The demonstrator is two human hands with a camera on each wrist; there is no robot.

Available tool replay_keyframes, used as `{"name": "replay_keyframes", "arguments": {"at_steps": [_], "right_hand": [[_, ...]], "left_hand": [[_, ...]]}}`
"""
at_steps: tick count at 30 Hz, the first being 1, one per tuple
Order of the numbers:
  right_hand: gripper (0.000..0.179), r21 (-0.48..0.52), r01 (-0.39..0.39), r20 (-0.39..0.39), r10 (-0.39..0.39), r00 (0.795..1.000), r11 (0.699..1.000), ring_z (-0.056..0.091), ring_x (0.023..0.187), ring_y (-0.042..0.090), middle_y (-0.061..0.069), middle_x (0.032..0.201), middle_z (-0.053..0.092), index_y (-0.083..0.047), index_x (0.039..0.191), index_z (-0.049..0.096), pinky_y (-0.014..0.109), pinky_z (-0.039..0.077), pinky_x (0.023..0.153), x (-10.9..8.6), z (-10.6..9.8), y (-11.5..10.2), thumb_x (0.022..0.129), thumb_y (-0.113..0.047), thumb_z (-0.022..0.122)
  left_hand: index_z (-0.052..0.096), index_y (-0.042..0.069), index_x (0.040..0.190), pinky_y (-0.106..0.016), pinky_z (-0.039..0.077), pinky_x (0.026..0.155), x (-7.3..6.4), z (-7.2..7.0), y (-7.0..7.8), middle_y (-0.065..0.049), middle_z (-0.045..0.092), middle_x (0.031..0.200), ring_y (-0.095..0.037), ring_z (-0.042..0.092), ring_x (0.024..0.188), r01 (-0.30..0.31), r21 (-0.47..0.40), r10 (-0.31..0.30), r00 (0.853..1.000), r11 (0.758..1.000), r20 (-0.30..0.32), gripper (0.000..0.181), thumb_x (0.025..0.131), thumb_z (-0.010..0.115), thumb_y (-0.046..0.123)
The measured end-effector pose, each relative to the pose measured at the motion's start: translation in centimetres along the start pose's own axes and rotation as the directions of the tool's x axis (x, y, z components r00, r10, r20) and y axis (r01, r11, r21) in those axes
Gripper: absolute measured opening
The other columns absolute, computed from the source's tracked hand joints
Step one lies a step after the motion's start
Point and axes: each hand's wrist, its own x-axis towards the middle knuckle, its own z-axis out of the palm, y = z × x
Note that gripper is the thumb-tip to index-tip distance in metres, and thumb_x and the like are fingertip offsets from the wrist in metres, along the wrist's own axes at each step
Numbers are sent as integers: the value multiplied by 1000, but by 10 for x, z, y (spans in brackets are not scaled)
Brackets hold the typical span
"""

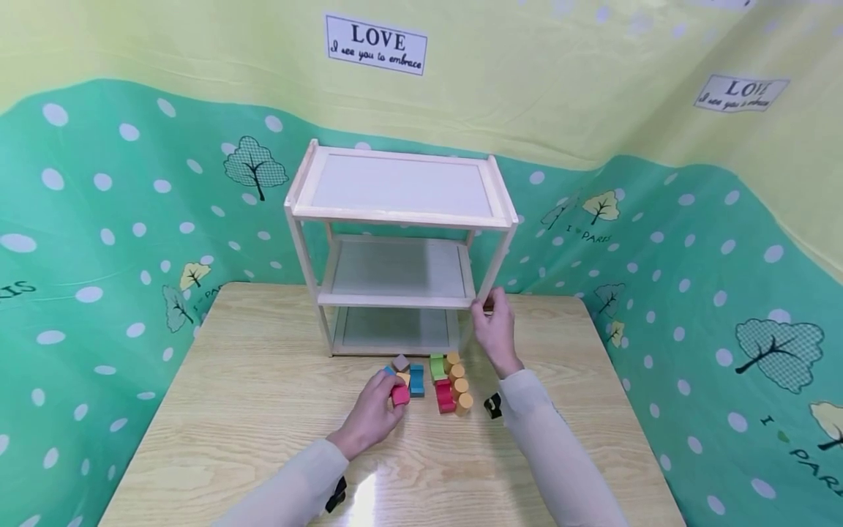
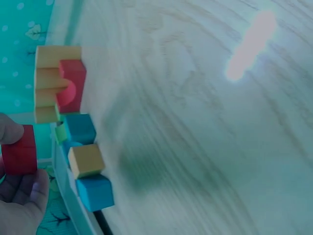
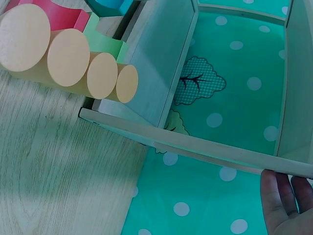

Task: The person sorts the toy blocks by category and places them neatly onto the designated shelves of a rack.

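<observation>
My left hand [image 1: 372, 413] pinches a red block [image 1: 400, 395] between thumb and fingers, in front of the small toy blocks. In the left wrist view the red block [image 2: 19, 149] shows between the thumb and fingertips. Near it lie a blue arch block [image 1: 417, 382], a yellow block [image 2: 87, 161] and a greyish block [image 1: 400, 362]. My right hand [image 1: 495, 329] grips the right front post of a white three-tier shelf [image 1: 402, 300]; in the right wrist view its fingers [image 3: 274, 200] meet the post's edge.
Several upright wooden cylinders [image 1: 464, 404] line up beside a red arch block [image 1: 444, 396] and a green arch block [image 1: 437, 368], just before the shelf's foot. Patterned green and yellow cloth [image 1: 217, 168] hangs around the wooden table [image 1: 263, 395] at the back and sides.
</observation>
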Motion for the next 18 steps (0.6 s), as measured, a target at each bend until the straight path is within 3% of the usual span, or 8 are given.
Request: {"name": "replay_keyframes", "arguments": {"at_steps": [4, 8, 18], "right_hand": [[11, 5, -25, -4, 25, 1000, 1000, 57, 83, 23, 10, 90, 57, -6, 100, 51, 38, 54, 67, -2, 0, 0, 90, -8, 53], [10, 0, -1, -11, 1, 1000, 1000, 57, 83, 23, 11, 89, 57, -4, 100, 51, 38, 54, 69, -1, 1, 1, 90, -7, 54], [12, 7, 4, 4, -4, 1000, 1000, 57, 84, 22, 10, 91, 58, -5, 102, 51, 37, 55, 69, 0, 1, 0, 90, -8, 54]], "left_hand": [[61, 6, 105, -27, 52, 82, 4, -4, 4, 0, 54, 101, -13, 55, 93, 0, -3, 1, 1000, 1000, 9, 37, 72, 74, -3], [61, 6, 109, -27, 52, 85, 10, -14, 10, -1, 54, 105, -14, 56, 96, 7, -11, -7, 1000, 1000, 20, 38, 73, 74, -1], [63, 3, 110, -27, 53, 80, 32, -39, 28, -2, 55, 105, -13, 55, 94, -69, -26, 69, 998, 997, 14, 36, 75, 71, 0]]}}
